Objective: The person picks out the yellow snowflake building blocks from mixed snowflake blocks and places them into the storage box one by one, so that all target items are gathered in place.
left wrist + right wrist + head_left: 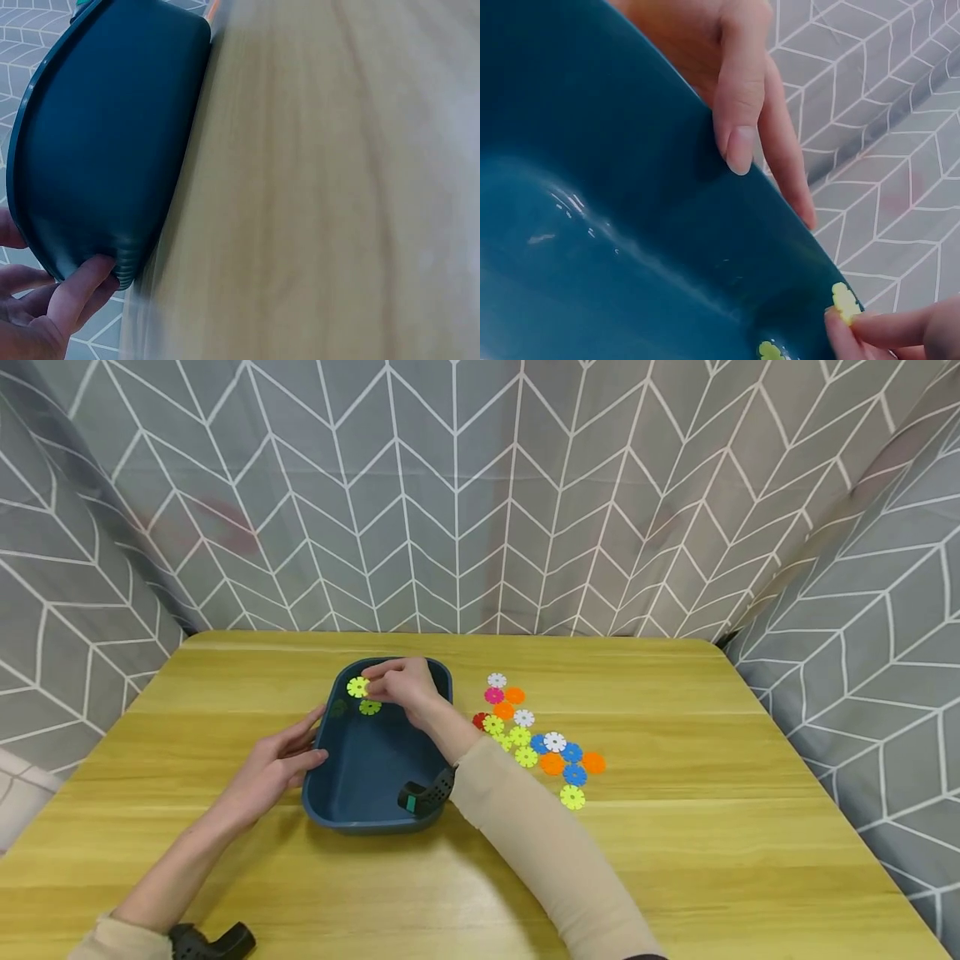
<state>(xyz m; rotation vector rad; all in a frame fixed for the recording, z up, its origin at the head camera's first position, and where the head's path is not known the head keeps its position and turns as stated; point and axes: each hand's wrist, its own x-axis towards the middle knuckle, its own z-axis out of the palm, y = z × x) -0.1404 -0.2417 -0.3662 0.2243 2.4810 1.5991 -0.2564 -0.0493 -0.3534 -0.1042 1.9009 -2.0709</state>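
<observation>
A dark blue plastic basin [367,828] stands on the wooden table, left of the middle. At its left side my left hand [279,762] grips the rim, thumb [740,148] over the inner wall and fingers [84,289] against the outside. Over the far part of the basin, my right hand [407,683] pinches a yellow-green notched plastic disc [357,687] between thumb and fingertips. Below that, another yellow-green notched disc [370,707] lies inside the basin. The right forearm crosses above the basin's right rim and hides part of it.
Right of the basin, several notched discs lie loosely on the table [675,835]: white [497,680], pink [493,695], orange [593,762], blue [575,775], red and yellow-green [572,797]. A grey patterned curtain [480,502] hangs behind the table and at both sides.
</observation>
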